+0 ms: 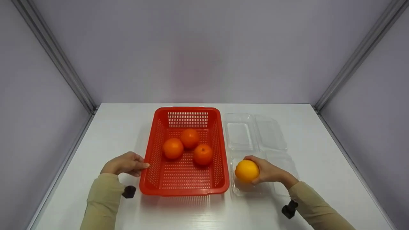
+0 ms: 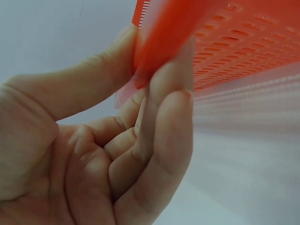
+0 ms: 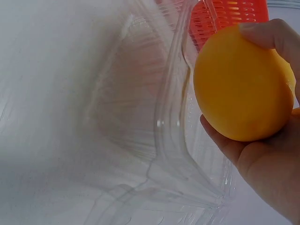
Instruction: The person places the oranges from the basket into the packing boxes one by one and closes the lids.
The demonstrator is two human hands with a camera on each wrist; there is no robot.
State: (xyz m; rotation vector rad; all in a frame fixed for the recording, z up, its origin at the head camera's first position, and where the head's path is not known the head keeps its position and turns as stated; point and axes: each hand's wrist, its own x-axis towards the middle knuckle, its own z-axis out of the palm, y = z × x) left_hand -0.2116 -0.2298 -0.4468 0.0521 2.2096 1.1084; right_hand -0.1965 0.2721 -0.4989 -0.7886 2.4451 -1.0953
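Note:
My left hand (image 1: 127,163) pinches the left rim of a red plastic basket (image 1: 184,192), thumb above and fingers beneath, as the left wrist view shows. Three oranges (image 1: 173,148) lie together inside the basket. To its right, my right hand (image 1: 267,171) grips a yellower orange (image 1: 247,171) between thumb and fingers. That fruit is over the nearer of two clear plastic clamshell boxes (image 1: 235,188); whether it touches the box bottom I cannot tell. In the right wrist view the orange (image 3: 241,84) is beside the box's clear wall (image 3: 171,117).
The farther clear box (image 1: 239,134) stands with its lid (image 1: 271,134) folded out to the right. The nearer box's lid (image 1: 284,164) also lies open. All rest on a white table (image 1: 111,127) enclosed by pale walls (image 1: 204,57).

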